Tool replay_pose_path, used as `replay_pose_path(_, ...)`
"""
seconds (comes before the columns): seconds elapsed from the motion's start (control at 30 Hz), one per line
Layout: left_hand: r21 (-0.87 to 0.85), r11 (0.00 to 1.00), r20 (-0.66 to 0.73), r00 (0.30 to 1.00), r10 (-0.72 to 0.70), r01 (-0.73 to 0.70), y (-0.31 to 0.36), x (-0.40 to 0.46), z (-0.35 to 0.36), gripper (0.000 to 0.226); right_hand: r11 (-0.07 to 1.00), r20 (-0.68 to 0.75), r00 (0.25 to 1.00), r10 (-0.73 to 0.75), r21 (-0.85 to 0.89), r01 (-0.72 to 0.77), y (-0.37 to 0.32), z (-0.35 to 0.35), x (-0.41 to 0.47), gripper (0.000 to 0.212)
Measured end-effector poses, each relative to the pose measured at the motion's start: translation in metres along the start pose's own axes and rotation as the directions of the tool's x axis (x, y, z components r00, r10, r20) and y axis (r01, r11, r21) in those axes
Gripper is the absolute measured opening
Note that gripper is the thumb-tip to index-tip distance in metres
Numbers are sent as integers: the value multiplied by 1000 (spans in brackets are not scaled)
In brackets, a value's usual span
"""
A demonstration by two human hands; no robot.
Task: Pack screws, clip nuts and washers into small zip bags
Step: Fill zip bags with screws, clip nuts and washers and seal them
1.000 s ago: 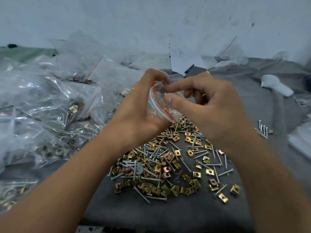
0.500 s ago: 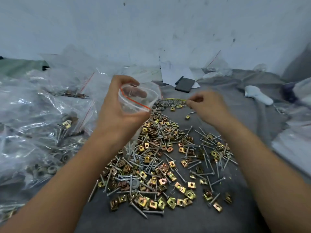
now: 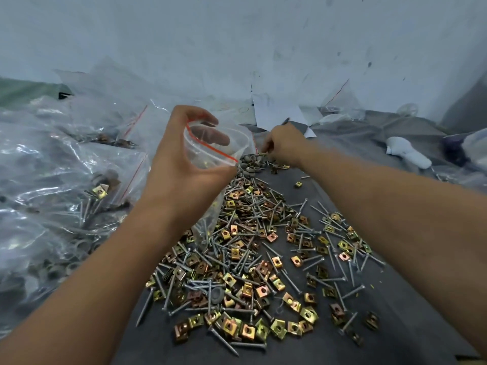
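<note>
My left hand (image 3: 181, 164) grips a small clear zip bag (image 3: 213, 156) with a red strip, its mouth held open and its lower end hanging with a few screws inside. My right hand (image 3: 283, 146) reaches to the far side, fingers curled down at a small heap of grey washers (image 3: 250, 165); whether it pinches one is hidden. A wide pile of gold clip nuts (image 3: 253, 327) and silver screws (image 3: 268, 225) covers the dark grey cloth (image 3: 395, 299) below both arms.
Large clear bags of packed hardware (image 3: 66, 185) fill the left side. White paper sheets (image 3: 274, 111) and a dark phone lie at the back against the wall. A white object (image 3: 407, 154) and more plastic sit at far right.
My right hand has left the bag's mouth and moved away to the washer heap at the back. My left hand still holds the bag open, now higher over the pile.
</note>
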State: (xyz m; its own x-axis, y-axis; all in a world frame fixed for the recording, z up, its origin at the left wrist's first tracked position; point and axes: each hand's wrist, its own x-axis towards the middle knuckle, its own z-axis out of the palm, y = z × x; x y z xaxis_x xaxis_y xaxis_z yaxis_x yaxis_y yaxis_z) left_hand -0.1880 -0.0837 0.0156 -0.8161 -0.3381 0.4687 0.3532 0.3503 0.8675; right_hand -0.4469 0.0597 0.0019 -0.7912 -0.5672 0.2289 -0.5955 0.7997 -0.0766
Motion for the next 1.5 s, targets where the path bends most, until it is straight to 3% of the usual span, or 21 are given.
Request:
replay_pose_path(0.37,86,993,10,996,86,-87,-5,3,-5,58,992,-52,998,-44,113,50,21,17,-18,20)
replay_pose_path(0.57,91,993,16,997,76,-77,-6,4,-3,57,998,58,997,-59,22,57,23,17,-5,28)
replay_pose_path(0.9,81,995,24,998,63,-64,-7,4,-3,56,997,25,998,53,56,-55,27,16,-6,24)
replay_pose_path(1.03,86,995,21,998,57,-58,-5,3,-5,57,963,6,975,221,159,-219,31,12,-4,19)
replay_pose_path(1.1,80,995,20,998,51,-52,-3,2,-6,57,826,-5,911,412,424,-371,38,14,-9,20)
replay_pose_path(1.17,69,996,14,999,48,-49,-2,2,-6,57,531,83,849,522,747,-400,41,13,-17,24)
replay_pose_path(1.23,59,997,11,999,47,-47,-2,3,-6,56,93,209,833,513,951,-296,38,3,-27,26)
replay_pose_path(1.33,39,998,9,999,43,-44,-2,3,-6,55,-540,378,831,407,834,-115,34,-19,-55,19)
replay_pose_path(1.4,13,999,-3,999,36,-36,-1,3,-7,54,-725,404,850,339,688,-38,30,-25,-87,20)
replay_pose_path(1.5,-10,1000,-17,1000,27,-27,-2,4,-6,54,-788,428,842,329,616,-5,19,-24,-133,19)
